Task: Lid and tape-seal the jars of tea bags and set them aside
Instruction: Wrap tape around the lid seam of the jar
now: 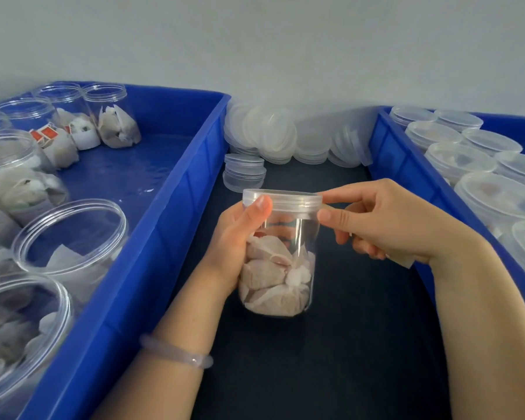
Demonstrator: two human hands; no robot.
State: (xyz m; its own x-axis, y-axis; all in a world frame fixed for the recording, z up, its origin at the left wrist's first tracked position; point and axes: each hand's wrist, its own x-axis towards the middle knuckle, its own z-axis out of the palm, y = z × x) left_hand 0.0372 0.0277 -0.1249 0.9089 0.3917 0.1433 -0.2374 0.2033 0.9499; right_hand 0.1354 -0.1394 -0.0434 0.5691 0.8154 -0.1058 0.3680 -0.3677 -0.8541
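Observation:
A clear plastic jar half full of white tea bags stands on the dark table at the centre, with a clear lid on top. My left hand grips the jar's left side, thumb up against the lid's rim. My right hand pinches a strip of clear tape against the lid's right edge with thumb and forefinger; the strip's loose end hangs below my palm.
A blue crate on the left holds several open jars of tea bags. A blue crate on the right holds several lidded jars. Loose lids are piled against the back wall, with a small stack just behind the jar.

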